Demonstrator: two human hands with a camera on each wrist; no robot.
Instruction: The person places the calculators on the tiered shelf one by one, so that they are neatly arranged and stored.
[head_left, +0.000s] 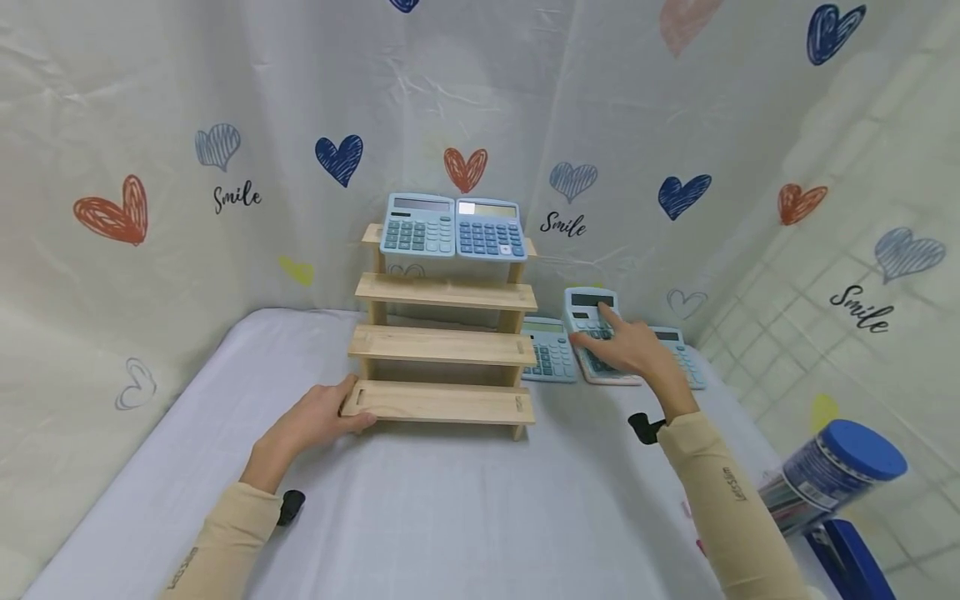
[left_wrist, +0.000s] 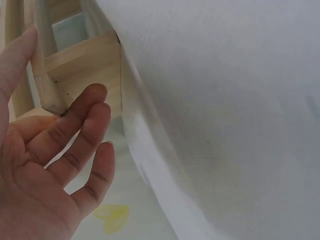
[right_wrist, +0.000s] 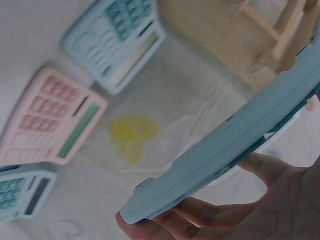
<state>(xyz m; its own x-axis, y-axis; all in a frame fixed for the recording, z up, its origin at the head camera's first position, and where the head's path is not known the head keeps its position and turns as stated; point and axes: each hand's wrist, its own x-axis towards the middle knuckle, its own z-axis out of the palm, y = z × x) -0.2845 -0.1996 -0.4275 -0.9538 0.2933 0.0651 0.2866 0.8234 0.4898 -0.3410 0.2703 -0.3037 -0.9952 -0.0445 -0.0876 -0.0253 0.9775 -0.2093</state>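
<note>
A stepped wooden shelf (head_left: 442, 350) stands mid-table with two blue calculators (head_left: 418, 225) (head_left: 489, 227) side by side on its top step. My left hand (head_left: 330, 412) rests against the left end of the bottom step; in the left wrist view the left hand (left_wrist: 50, 165) has relaxed fingers beside the shelf's leg (left_wrist: 50, 95). To the right of the shelf my right hand (head_left: 626, 342) holds a blue calculator (head_left: 588, 312) lifted off the table. The right wrist view shows this calculator (right_wrist: 235, 145) edge-on with the fingers (right_wrist: 200, 212) curled under it.
Under the lifted calculator lie a pink calculator (right_wrist: 55, 115) and two more blue ones (right_wrist: 115, 40) (right_wrist: 20, 195), also visible as blue calculators (head_left: 547, 350) (head_left: 686, 358). A blue-lidded canister (head_left: 832, 475) stands at the far right. Heart-printed sheets surround the white-covered table (head_left: 450, 517).
</note>
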